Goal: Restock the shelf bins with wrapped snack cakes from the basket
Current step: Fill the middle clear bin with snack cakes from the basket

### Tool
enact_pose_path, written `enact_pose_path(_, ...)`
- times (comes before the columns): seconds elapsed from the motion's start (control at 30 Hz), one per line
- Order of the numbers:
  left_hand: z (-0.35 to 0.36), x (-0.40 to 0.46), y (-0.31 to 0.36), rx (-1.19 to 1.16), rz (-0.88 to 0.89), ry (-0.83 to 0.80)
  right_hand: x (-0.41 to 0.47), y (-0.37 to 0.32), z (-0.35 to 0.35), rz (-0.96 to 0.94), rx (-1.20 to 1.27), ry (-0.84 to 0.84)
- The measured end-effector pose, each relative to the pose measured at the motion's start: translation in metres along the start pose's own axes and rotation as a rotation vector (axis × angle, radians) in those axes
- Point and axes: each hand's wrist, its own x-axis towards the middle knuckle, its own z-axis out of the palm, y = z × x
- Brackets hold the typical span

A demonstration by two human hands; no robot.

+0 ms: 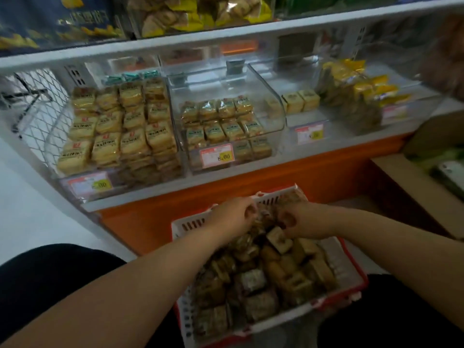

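Basket (296, 320) sits on my lap, stuffed with wrapped snack cakes (276, 272). Both hands are dug into its far end: left hand (232, 216) and right hand (300, 219), each grip curled around cakes. Beyond, clear shelf bins (226, 126) half-full, price tags (217, 155) in front, cardboard box (414, 187) right.

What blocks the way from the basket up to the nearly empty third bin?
Nothing visible does. Both hands, left hand and right hand, are down among the snack cakes in the basket; the third bin above is open-topped, with clear space between.
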Motion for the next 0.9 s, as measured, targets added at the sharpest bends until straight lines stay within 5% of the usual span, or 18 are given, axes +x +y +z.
enact_pose_path(0.2, 0.081, -0.021, -0.052, 0.108, -0.268, -0.524, 0.017, 0.019, 0.021, 0.050, -0.196, -0.128)
enact_pose_path(0.3, 0.112, -0.033, -0.066, 0.085, -0.293, -0.654, 0.020, 0.024, 0.022, 0.064, -0.212, -0.177)
enact_pose_path(0.67, 0.146, -0.043, -0.073, -0.030, -0.302, -0.482, 0.018, 0.015, 0.014, 0.025, -0.259, -0.129)
enact_pose_path(0.9, 0.078, -0.041, -0.020, -0.013, 0.142, -0.032, 0.011, 0.009, -0.008, 0.052, -0.145, -0.068)
